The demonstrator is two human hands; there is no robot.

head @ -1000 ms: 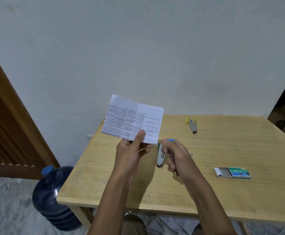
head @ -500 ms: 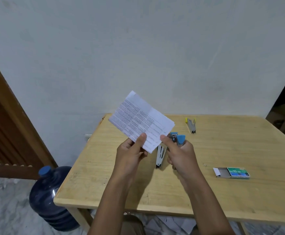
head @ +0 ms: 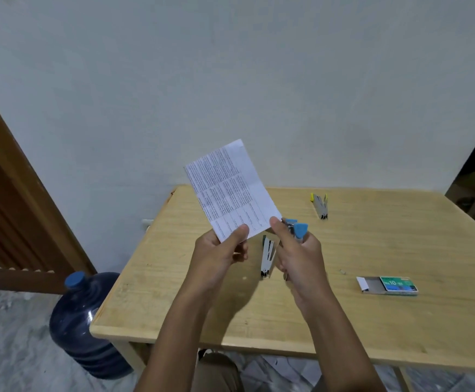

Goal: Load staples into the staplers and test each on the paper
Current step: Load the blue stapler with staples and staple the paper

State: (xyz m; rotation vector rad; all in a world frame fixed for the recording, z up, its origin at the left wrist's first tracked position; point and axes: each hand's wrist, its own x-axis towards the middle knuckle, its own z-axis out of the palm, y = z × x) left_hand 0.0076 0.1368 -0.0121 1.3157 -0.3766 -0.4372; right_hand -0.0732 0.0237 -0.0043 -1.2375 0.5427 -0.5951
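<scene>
My left hand (head: 221, 251) pinches the lower edge of a folded printed paper (head: 230, 188), held up and tilted above the wooden table (head: 372, 244). My right hand (head: 301, 258) grips a blue-tipped stapler (head: 295, 230), its head touching the paper's lower right corner. A second metal stapler (head: 267, 257) lies on the table between my hands. A yellow-tipped stapler (head: 320, 205) rests farther back. A green staple box (head: 387, 284) lies slid open to the right.
A dark blue water jug (head: 81, 323) stands on the floor left of the table. A brown wooden door frame (head: 10, 193) is at the left. A plain wall rises right behind the table.
The paper has turned from lying wide to standing nearly upright and tilted. My right hand has lifted the blue-tipped stapler up to the paper's lower corner.
</scene>
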